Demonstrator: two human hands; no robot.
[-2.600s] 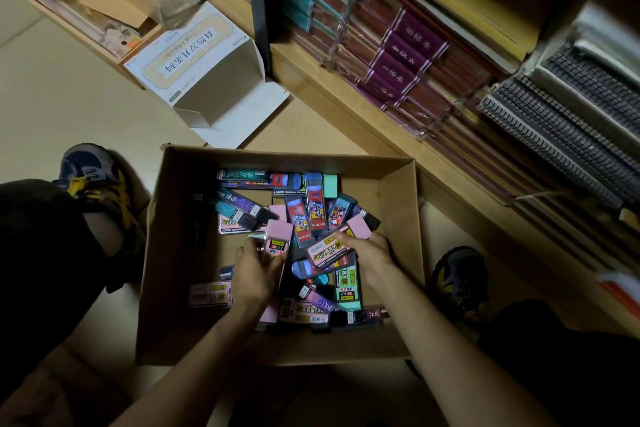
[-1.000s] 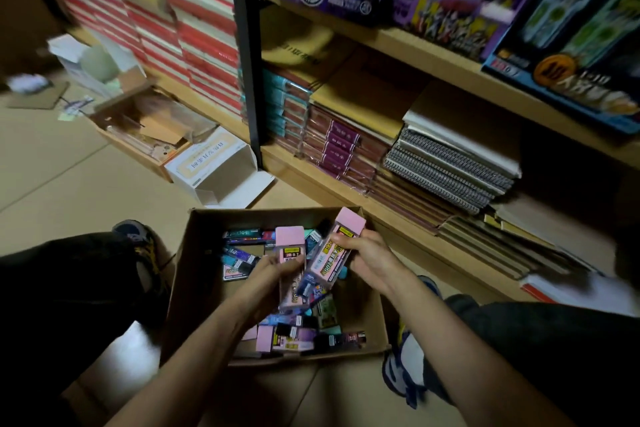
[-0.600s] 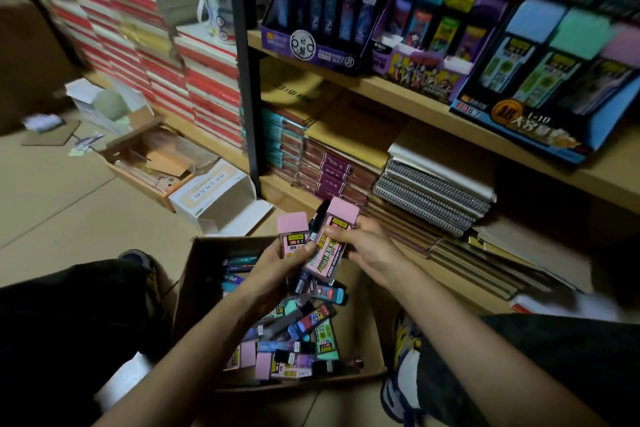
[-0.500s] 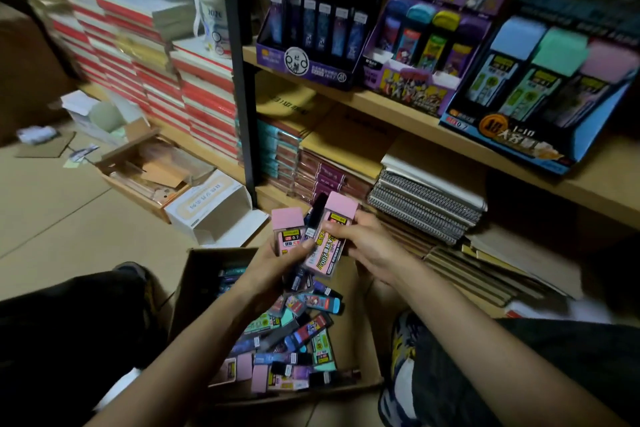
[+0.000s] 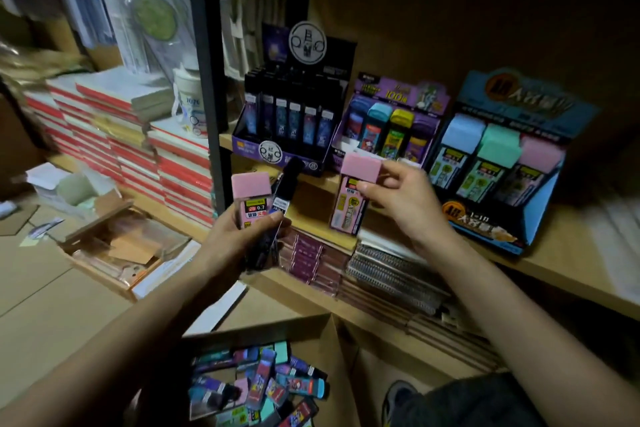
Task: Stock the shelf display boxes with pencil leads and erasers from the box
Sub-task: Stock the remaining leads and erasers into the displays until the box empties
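My left hand (image 5: 239, 236) grips a pink-capped lead case (image 5: 251, 199) together with a black lead case (image 5: 285, 191), raised before the shelf. My right hand (image 5: 401, 198) pinches a second pink-capped case (image 5: 353, 198) by its top, just left of the blue display box (image 5: 502, 163), which holds blue, green and pink cases. A black display box (image 5: 291, 125) and a purple display box (image 5: 391, 121) stand further left on the same shelf. The cardboard box (image 5: 332, 340) with several mixed cases lies below on the floor.
A black shelf post (image 5: 204, 80) rises left of the displays. Stacked notebooks (image 5: 138, 142) fill the left shelves; spiral pads (image 5: 388, 270) lie under the display shelf. Open cartons (image 5: 114, 246) sit on the floor at left. My shoe (image 5: 398, 395) is beside the box.
Both hands rose out of the cardboard box to shelf height. The right hand carried its pink case away from the left hand, toward the blue display box.
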